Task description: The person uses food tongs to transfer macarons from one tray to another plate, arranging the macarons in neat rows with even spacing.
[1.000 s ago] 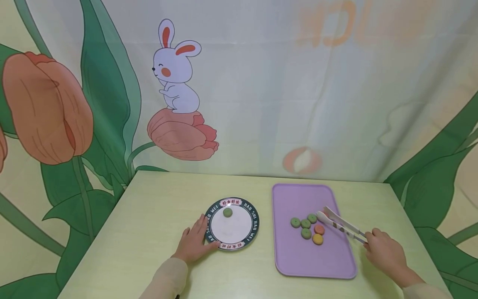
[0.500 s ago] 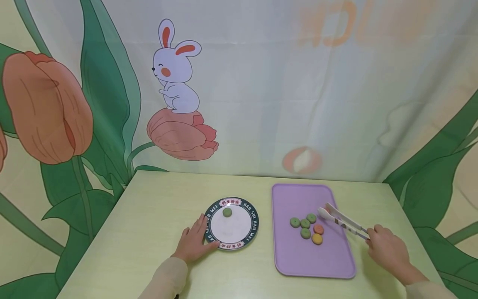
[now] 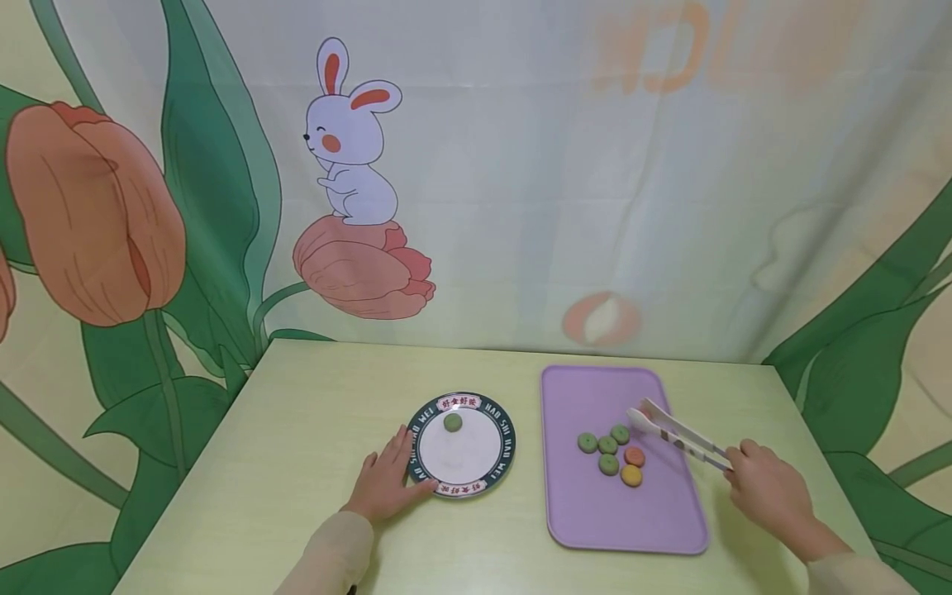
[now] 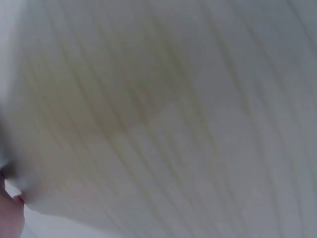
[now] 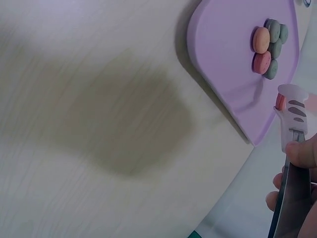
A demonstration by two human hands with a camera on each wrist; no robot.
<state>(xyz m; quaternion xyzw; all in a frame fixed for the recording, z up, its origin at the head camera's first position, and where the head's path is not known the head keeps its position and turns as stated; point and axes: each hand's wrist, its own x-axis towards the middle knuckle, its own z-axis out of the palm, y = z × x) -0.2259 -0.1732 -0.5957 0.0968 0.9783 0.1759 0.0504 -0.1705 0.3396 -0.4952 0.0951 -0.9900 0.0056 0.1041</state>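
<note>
My right hand (image 3: 769, 489) grips a pair of tongs (image 3: 687, 444) with pale tips over the right side of the purple tray (image 3: 595, 516). Between the tips sits a red macaron (image 5: 280, 101), seen edge-on in the right wrist view. On the tray, several green macarons (image 3: 608, 464), a pink one (image 3: 635, 456) and a yellow one (image 3: 631, 475) lie in a cluster left of the tongs. My left hand (image 3: 383, 479) lies with extended fingers against the left rim of a round plate (image 3: 483, 463), which bears one green macaron (image 3: 453, 422).
Plate and tray stand apart on a pale wooden table (image 3: 297, 413). Behind its far edge hangs a printed curtain (image 3: 483, 207) with a rabbit and tulips. Mostly blurred tabletop fills the left wrist view, with a bit of hand at its left edge.
The tong tips, with the red macaron between them, have shifted slightly left and up in the head view over the last half second. My left hand and the plate stay put.
</note>
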